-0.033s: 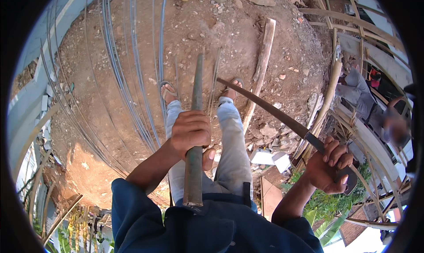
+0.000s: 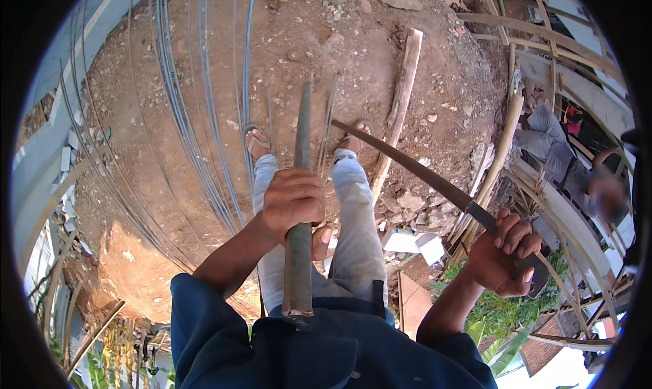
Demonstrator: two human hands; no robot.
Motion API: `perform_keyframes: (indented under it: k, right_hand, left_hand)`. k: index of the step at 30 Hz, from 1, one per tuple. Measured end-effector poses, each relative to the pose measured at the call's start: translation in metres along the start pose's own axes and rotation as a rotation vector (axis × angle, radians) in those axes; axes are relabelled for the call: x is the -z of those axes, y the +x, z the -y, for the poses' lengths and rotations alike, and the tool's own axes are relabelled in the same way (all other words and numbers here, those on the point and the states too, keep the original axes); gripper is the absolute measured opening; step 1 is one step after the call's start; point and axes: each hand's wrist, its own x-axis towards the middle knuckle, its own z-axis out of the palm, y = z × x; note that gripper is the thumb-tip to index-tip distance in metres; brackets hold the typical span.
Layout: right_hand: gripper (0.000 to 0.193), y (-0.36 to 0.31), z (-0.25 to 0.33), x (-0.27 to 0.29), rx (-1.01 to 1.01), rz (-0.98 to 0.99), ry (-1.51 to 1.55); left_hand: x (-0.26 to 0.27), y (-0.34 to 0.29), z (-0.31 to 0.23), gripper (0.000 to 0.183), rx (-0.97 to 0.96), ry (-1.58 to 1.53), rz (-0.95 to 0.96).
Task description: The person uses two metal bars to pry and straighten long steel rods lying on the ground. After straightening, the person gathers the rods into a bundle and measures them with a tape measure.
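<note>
My left hand (image 2: 294, 202) is wrapped round a greenish-grey length of bamboo (image 2: 299, 267). The bamboo stands lengthwise before my body, its cut lower end close to my shirt and its narrower far end pointing away over the ground. Out to the right, my right hand (image 2: 504, 253) grips the black handle of a machete (image 2: 414, 166). Its long, brown, rusty-looking blade slants up and left, and in this view its tip lies beside my right foot. Between blade and bamboo a gap shows.
Long thin metal rods (image 2: 178, 97) run along the dirt on the left. A rough wooden pole (image 2: 406, 83) lies right of my feet, with rubble (image 2: 411, 202) near it. Another person (image 2: 560, 144) is at the far right, behind a wooden beam (image 2: 501, 144) and several bent strips.
</note>
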Motion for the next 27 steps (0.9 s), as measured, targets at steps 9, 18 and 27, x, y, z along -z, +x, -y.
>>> perform_keyframes:
  k: [9, 18, 27]
  right_hand:
    - [0.076, 0.013, -0.125, -0.06, -0.128, -0.175, -0.202]
    - [0.088, 0.088, -0.05, -0.07, 0.024, 0.054, 0.007]
    - [0.085, 0.26, -0.056, -0.046, -0.079, 0.452, 0.277]
  left_hand:
    - [0.033, 0.056, 0.039, 0.027, 0.174, 0.074, -0.168]
    - [0.06, 0.053, 0.055, 0.039, 0.333, -0.03, -0.397]
    - [0.03, 0.07, 0.058, 0.042, 0.225, -0.082, -0.827]
